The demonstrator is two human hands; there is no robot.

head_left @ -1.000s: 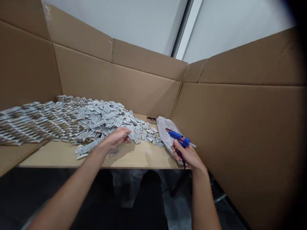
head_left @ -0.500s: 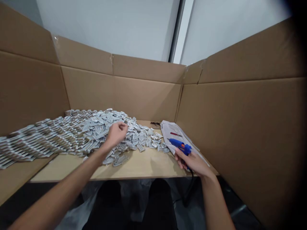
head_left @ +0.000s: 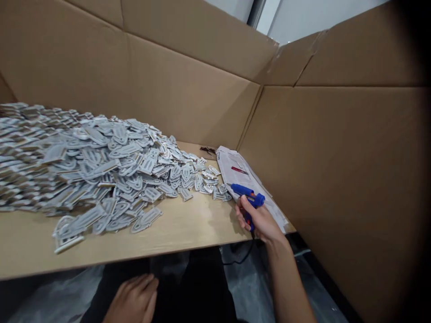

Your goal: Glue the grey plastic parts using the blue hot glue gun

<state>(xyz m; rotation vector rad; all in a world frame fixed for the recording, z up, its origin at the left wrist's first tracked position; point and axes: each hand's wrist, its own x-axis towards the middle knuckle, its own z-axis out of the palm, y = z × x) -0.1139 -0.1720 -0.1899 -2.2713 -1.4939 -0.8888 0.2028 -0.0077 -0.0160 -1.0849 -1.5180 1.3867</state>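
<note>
My right hand (head_left: 264, 222) has its fingers (head_left: 240, 215) clamped around the grip of a blue gun (head_left: 249, 194), thumb toward its body. I hold it at the right end of the bench (head_left: 188, 224), over the near part of some paper (head_left: 232, 159), its nozzle aimed leftward at the pieces. I cannot tell whether the gun touches the paper. A black cord (head_left: 243, 259) drops from below the grip, past the bench's front edge, and curves toward my lap.

My left hand (head_left: 133, 300) is down below that edge, over my dark trousers (head_left: 208, 282), its back toward me. Its fingers lie close together, pointing to the right; I cannot tell whether anything is under them.

The pieces (head_left: 128, 166), pale grey and flat with slots, lie heaped across the left and middle of the bench, thinning to a few loose ones just beside the paper. At the far left they are stacked in overlapping rows (head_left: 20, 157). Near the front edge, one piece (head_left: 67, 240) is tilted beneath others. On the paper, beyond the gun, lies a slim red tool (head_left: 239, 170). Behind everything rises cardboard (head_left: 188, 89), which also walls the right side.
</note>
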